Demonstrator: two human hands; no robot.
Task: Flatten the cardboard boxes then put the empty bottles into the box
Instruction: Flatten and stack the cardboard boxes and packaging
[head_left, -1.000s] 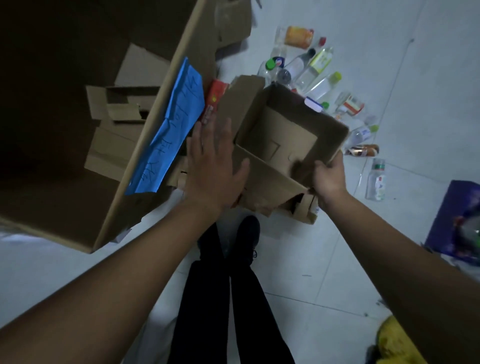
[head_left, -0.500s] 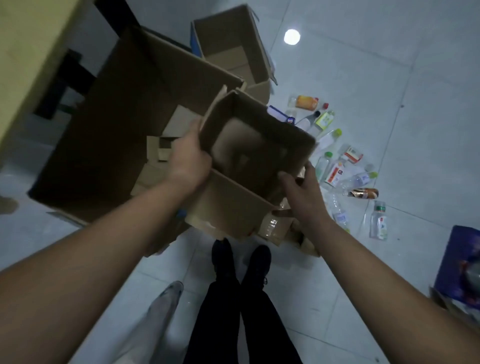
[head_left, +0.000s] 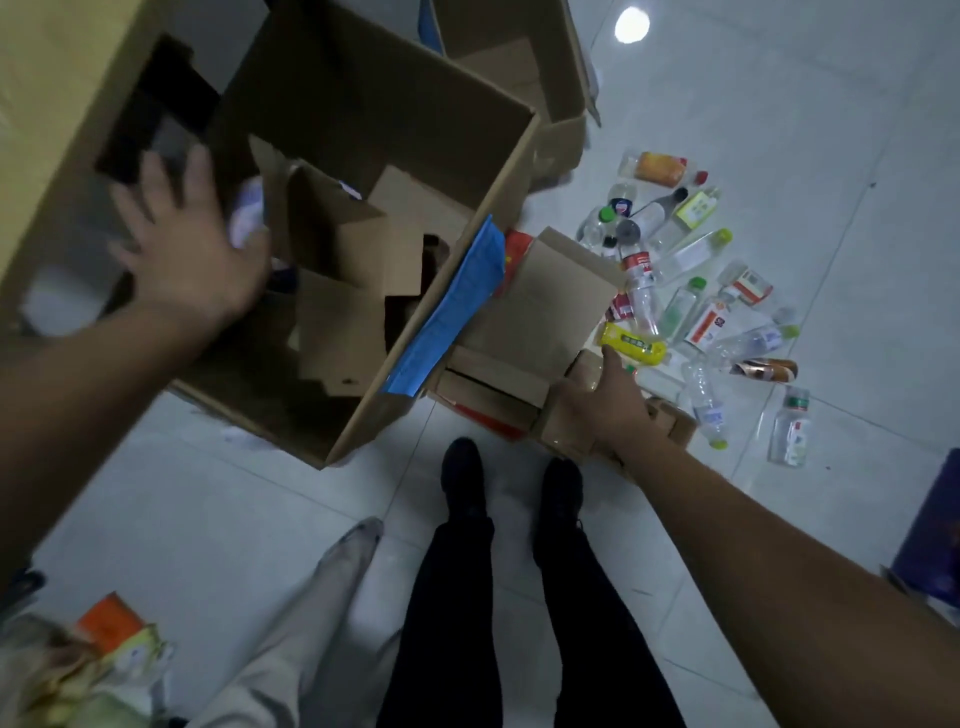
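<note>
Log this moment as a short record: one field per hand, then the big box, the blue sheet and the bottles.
left hand: open, fingers spread, above the large box; blurred
right hand: down on a small carton on the floor; grip unclear
large box: open at the top, holds folded cardboard pieces
blue sheet: on the large box's right wall
bottles: scattered on the floor tiles, right of the large box
</note>
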